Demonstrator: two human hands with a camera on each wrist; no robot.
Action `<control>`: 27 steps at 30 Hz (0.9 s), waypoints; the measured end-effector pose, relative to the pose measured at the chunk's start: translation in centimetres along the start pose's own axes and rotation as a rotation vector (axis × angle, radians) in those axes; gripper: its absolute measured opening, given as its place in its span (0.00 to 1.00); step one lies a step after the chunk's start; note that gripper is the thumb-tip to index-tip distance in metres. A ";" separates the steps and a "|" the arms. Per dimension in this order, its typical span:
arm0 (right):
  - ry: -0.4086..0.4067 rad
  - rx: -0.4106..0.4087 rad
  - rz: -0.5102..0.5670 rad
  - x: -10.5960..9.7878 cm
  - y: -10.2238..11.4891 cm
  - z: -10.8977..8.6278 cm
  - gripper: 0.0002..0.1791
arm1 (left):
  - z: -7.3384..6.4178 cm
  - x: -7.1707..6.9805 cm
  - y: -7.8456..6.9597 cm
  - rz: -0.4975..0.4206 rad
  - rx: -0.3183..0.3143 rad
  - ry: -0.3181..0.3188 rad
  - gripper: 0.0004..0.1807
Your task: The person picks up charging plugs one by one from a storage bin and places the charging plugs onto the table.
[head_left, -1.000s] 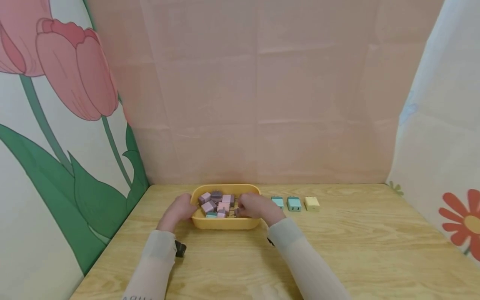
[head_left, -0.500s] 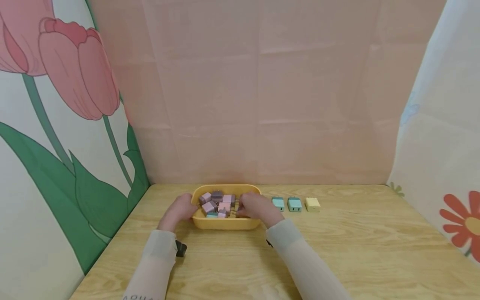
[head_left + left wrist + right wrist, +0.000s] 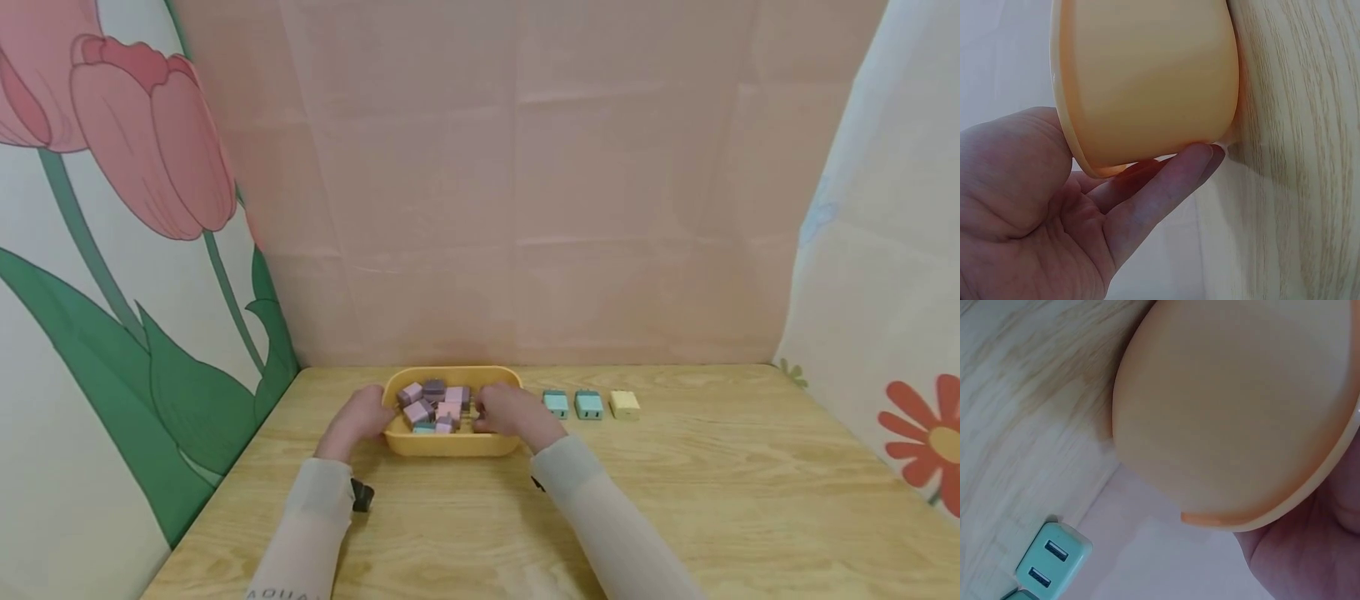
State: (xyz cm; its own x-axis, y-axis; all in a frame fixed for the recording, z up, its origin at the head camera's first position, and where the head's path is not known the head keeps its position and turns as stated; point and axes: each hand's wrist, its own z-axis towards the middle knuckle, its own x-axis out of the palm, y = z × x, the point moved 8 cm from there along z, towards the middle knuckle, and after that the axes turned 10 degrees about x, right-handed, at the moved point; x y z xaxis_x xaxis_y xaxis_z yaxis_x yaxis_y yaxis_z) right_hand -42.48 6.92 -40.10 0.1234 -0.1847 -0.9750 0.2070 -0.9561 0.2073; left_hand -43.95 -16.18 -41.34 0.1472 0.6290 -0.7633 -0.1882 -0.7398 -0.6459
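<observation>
A yellow plastic tub [image 3: 452, 447] stands near the back of the table with several USB charger plugs inside, mostly purple [image 3: 418, 413], plus a pink one [image 3: 448, 411] and a teal one [image 3: 423, 428]. My left hand [image 3: 365, 414] holds the tub's left end; in the left wrist view its thumb side lies at the rim and the fingers [image 3: 1166, 194] are against the outer wall. Over the right end, my right hand [image 3: 510, 410] reaches inside. Its fingertips are among the plugs, and the tub wall hides them in the right wrist view, so what they hold is unclear.
Right of the tub, two teal charger plugs [image 3: 556, 405] and a yellow one [image 3: 625, 405] lie in a row on the wooden table [image 3: 720, 483]. A pink cloth backdrop [image 3: 525, 208] rises behind the table edge, with flower-printed sheets at both sides.
</observation>
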 end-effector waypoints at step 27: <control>0.095 -0.130 0.078 -0.7 0.2 -0.8 0.12 | -0.2 -0.2 -0.3 0.035 0.017 -0.018 0.17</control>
State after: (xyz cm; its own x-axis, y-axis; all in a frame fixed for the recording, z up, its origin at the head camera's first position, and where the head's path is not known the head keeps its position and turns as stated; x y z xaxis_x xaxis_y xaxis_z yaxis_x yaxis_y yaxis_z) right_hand -41.76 7.01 -39.29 0.2343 -0.2291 -0.9448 0.3165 -0.9009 0.2969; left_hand -43.69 -16.17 -40.98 0.1224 0.6068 -0.7854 -0.2094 -0.7577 -0.6181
